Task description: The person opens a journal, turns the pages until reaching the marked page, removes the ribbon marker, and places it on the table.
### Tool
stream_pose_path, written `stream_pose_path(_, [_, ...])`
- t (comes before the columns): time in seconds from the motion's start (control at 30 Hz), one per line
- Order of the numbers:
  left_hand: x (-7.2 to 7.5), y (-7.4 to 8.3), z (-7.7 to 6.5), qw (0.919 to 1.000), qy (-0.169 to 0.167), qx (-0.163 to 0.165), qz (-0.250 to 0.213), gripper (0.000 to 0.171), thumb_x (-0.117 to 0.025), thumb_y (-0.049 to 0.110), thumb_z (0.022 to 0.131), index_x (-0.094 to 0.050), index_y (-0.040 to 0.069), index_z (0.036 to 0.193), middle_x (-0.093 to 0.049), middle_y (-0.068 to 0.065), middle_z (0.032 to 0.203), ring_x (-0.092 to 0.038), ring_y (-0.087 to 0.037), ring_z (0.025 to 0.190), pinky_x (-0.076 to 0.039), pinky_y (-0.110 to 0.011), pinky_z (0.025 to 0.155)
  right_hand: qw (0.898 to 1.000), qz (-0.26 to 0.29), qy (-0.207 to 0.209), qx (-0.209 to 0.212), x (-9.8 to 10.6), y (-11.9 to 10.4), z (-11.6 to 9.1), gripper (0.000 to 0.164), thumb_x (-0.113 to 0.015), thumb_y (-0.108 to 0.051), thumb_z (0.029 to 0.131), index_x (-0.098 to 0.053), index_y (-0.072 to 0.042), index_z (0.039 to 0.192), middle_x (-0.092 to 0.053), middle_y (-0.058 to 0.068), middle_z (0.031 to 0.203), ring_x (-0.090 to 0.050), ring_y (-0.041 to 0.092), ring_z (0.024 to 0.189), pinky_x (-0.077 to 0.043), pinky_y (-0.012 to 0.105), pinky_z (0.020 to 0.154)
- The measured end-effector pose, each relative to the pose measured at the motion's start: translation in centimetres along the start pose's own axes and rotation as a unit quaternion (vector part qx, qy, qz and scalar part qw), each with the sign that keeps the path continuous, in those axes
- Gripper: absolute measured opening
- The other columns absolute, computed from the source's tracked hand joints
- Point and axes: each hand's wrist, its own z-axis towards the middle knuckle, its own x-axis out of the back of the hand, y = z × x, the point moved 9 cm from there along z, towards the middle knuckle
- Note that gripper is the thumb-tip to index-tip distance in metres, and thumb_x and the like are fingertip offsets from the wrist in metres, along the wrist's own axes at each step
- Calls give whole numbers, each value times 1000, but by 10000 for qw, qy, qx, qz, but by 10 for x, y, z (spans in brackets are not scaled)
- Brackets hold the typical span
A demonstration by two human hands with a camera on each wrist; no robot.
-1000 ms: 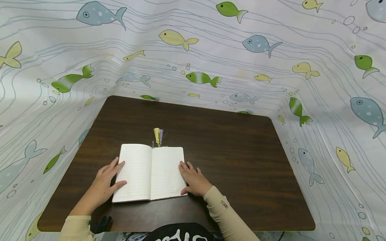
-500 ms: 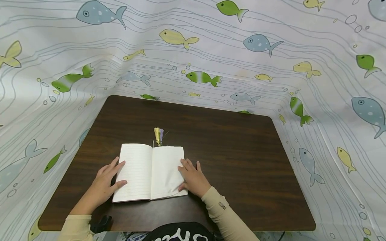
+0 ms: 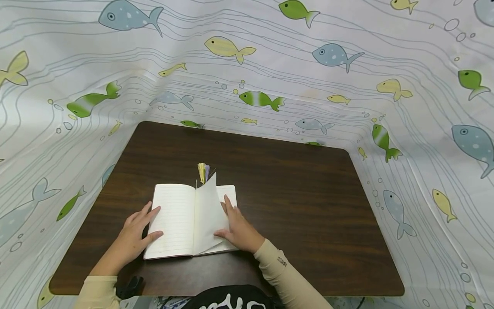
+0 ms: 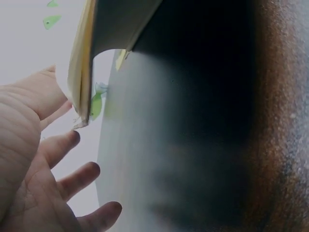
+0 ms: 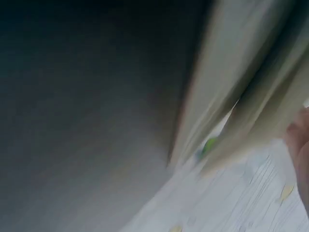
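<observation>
An open notebook (image 3: 173, 214) with lined white pages lies on the table. My left hand (image 3: 133, 236) rests on its left edge, fingers spread and thumb on the page; in the left wrist view that hand (image 4: 53, 159) has its fingers apart beside the notebook's edge. On the right half, a single page (image 3: 208, 214) stands raised and tilted toward the spine. My right hand (image 3: 241, 227) holds this page near its outer edge, the thumb over its face. The right wrist view shows the raised pages (image 5: 251, 116) blurred, with only a strip of the hand (image 5: 299, 145) at the border.
A yellow and lilac tassel (image 3: 202, 172) pokes out above the notebook's spine. The dark brown table (image 3: 293, 206) extends to the right and behind. A white fish-print cloth (image 3: 270, 68) surrounds it. A black object (image 3: 131, 288) sits by the left forearm at the front edge.
The right hand has moved left from the notebook's outer edge, and one right-hand page has buckled, then lifted toward the spine. The left hand has stayed put.
</observation>
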Motion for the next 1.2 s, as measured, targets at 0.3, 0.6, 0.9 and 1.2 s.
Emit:
stream_pose_path(0.3, [5, 7, -3, 9979, 285, -248, -529, 57, -41, 35, 104, -28, 6, 152, -11, -25, 159, -13, -57, 134, -19, -79, 92, 9783, 687, -1605, 1117, -42, -61, 1, 85, -60, -44, 92, -13, -14, 156, -17, -4, 161, -16, 10, 147, -24, 35, 117])
stream_pose_path(0.6, [2, 6, -3, 9980, 157, -179, -580, 74, -50, 40, 100, -24, -9, 148, -12, -31, 156, -12, -57, 135, -18, -77, 96, 9626, -1027, -1934, 1593, -62, -70, -5, 64, -50, -49, 96, -33, -23, 152, -14, -6, 162, -15, 19, 149, -23, 48, 116])
stream_pose_path(0.9, [-2, 1, 1, 9994, 183, 49, -286, 97, -67, 42, 90, -7, -1, 154, -15, -31, 156, -17, -56, 134, -22, -73, 100, 9644, -1487, -1799, 1241, -56, -50, -5, 65, -56, -40, 97, -32, -15, 152, -21, 3, 161, -21, 23, 147, -24, 40, 117])
stream_pose_path(1.2, [-1, 2, 0, 9999, -53, -15, -93, 82, -66, 39, 90, -23, 13, 154, -11, -32, 156, -14, -58, 134, -21, -79, 92, 9669, -1924, -1655, 271, -34, -1, -11, 87, -72, -45, 82, -32, -13, 152, -21, 7, 161, -18, 25, 148, -27, 48, 115])
